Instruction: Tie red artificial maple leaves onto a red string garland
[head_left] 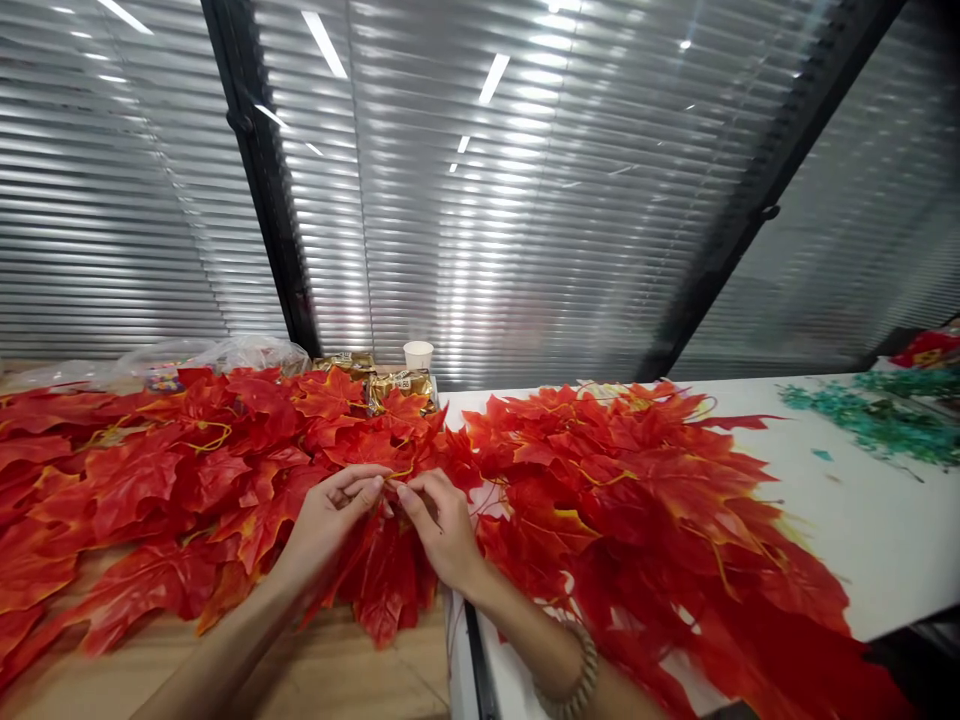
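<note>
My left hand [335, 510] and my right hand [444, 527] meet above the middle of a long heap of artificial maple leaves [217, 480]. Thumb and fingers of both hands are pinched together on a thin yellow stem [403, 473], their tips almost touching. Just below the fingers hangs a red leaf [384, 590]; whether it belongs to the pinched stem I cannot tell. To the right of my right hand lies a second pile of red leaves [645, 500] with orange edges and thin yellow stems.
A white paper cup [418, 354] and gold foil packets [401, 388] stand behind the leaves, beside clear plastic bags [251, 352]. Teal artificial foliage [870, 425] lies on the white table [892, 540] at right. A wooden tabletop [360, 675] is at left. Blinds and glass rise behind.
</note>
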